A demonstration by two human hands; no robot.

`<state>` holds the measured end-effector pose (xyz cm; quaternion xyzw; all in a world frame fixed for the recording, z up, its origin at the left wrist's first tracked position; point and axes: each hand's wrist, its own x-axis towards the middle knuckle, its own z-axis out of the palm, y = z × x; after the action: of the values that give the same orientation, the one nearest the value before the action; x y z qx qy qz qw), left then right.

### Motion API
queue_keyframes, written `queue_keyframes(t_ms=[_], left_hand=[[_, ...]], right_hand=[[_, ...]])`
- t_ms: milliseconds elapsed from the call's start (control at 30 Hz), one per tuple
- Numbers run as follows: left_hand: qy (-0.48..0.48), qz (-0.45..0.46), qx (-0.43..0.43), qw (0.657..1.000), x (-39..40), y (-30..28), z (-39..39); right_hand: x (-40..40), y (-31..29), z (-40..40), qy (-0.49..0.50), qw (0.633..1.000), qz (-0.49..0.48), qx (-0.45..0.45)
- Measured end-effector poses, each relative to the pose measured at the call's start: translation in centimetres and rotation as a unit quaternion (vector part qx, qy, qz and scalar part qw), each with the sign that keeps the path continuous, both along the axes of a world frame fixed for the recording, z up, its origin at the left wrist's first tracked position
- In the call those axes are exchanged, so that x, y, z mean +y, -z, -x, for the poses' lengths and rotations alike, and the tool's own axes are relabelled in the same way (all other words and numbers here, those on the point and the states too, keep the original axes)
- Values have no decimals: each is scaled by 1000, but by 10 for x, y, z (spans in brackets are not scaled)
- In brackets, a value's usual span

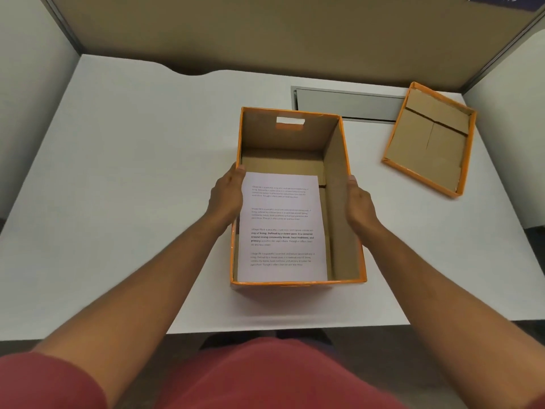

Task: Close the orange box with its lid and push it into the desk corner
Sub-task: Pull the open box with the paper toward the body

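1. The orange box (339,202) stood open near the middle of the white desk (118,172), its long sides running away from the person and its near end close to the desk's front edge.
2. A printed sheet of paper (283,228) lay flat on the box floor, toward the near and left part of the inside; bare brown cardboard showed beyond it and along its right side.
3. A handle cutout (290,122) pierced the far end wall of the box.
4. The left hand (225,196) was pressed against the outside of the left wall, its thumb tip hooked over the rim.
5. The right hand (358,203) lay flat against the outside of the right wall, thumb at the rim; together the two hands clasped the box between them.
6. The lid (429,140) lay upside down, brown inside facing up, well apart from the box, near the desk's far right corner.
7. A grey cable hatch (348,103) was set into the desk between box and lid, just behind the box.
8. Partition panels (265,33) walled the desk at the back and both sides.
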<state>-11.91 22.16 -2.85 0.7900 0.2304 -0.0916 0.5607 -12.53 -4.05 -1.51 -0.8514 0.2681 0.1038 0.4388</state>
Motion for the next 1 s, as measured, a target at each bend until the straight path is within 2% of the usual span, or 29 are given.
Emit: queue_keyframes(t_ms=[567,633,700,833,933,1000], left_hand=[[24,-12,-25,999,5,21,12],[28,-47,-38,998,4,17,15],[30,-119,-66,990,4,9,19],[72,-262,-119,955,0,-8,30],[108,-327,-98,934,-2,-18,31],[116,-338,-76,931,-1,-25,30]], right_hand=[[4,0,15,0,1000,18,1],[3,2,14,6,1000,16,-2],[3,2,14,12,1000,14,-3],[2,1,16,8,1000,-29,4],[1,-1,12,22,995,-94,25],[-3,-2,9,25,987,-155,40]])
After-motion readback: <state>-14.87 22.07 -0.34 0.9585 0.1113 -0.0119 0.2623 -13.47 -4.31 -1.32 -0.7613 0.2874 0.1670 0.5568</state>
